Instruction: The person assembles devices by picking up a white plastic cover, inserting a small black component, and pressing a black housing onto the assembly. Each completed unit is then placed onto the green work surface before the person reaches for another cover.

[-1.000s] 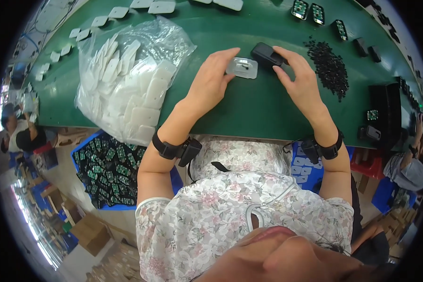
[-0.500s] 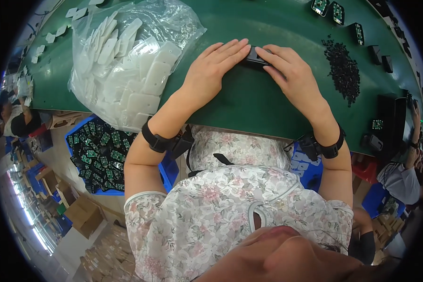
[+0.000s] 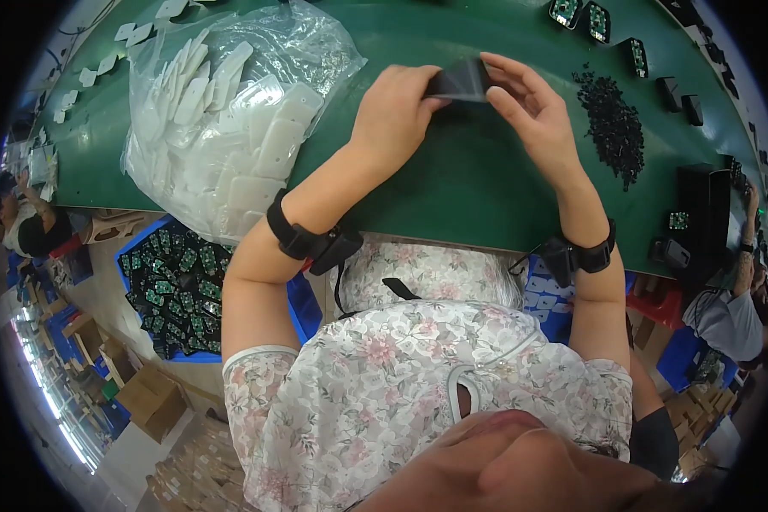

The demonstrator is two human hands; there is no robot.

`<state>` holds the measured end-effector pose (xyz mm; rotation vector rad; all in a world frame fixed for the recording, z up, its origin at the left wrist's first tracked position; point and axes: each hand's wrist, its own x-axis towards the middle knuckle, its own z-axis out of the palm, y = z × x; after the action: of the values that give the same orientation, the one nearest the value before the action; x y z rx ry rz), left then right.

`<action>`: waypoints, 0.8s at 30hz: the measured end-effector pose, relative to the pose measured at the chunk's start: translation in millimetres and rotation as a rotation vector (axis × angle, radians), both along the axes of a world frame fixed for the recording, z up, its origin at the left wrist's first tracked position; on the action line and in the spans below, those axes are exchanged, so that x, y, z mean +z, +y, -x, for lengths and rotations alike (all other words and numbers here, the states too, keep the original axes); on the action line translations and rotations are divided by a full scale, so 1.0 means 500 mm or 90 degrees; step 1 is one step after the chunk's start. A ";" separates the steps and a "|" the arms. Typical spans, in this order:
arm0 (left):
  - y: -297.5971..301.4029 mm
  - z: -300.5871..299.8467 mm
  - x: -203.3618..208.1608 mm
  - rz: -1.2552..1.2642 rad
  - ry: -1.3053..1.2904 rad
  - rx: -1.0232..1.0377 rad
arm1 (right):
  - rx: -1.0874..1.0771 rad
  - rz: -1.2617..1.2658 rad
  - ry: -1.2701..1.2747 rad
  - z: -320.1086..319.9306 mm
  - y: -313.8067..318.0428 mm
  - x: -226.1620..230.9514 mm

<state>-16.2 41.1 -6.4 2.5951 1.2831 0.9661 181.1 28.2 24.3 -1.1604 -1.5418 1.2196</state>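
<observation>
A dark, glossy black plastic housing (image 3: 462, 82), blurred and tilted, is up over the green table. My left hand (image 3: 391, 107) grips its left end between the thumb and fingers. At the other end is my right hand (image 3: 531, 111), curved with thumb and fingers apart, its fingertips at or very near the housing's edge; whether they touch cannot be made out. To the left lies a clear plastic bag (image 3: 337, 64) filled with white plastic plates (image 3: 260, 192). Right of my right hand spreads a pile of small black parts (image 3: 610, 128).
Black housings with green circuit boards (image 3: 599, 23) and plain black pieces (image 3: 669, 94) line the far right. A black box (image 3: 702, 213) stands at the right edge. Below left is a blue crate (image 3: 303, 311) beside several circuit-board units (image 3: 175, 286). Other people (image 3: 730, 316) sit at both sides.
The black housing has come up off the table and tilted, now in my left hand's grip. My right hand has opened away from its top to its right end.
</observation>
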 end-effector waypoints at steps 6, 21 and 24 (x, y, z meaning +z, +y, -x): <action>-0.042 -0.021 0.011 0.554 -0.512 0.007 | -0.034 -0.078 -0.043 0.022 -0.014 0.011; 0.018 -0.054 0.065 0.669 -0.628 -0.077 | -0.062 -0.009 0.164 0.036 0.047 0.022; 0.026 -0.048 0.065 0.719 -0.632 -0.077 | -0.062 -0.036 0.137 0.033 0.089 0.016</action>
<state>8.1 54.2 26.1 1.0723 0.9034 0.8896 164.8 72.8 32.4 -1.0207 -1.3360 1.1869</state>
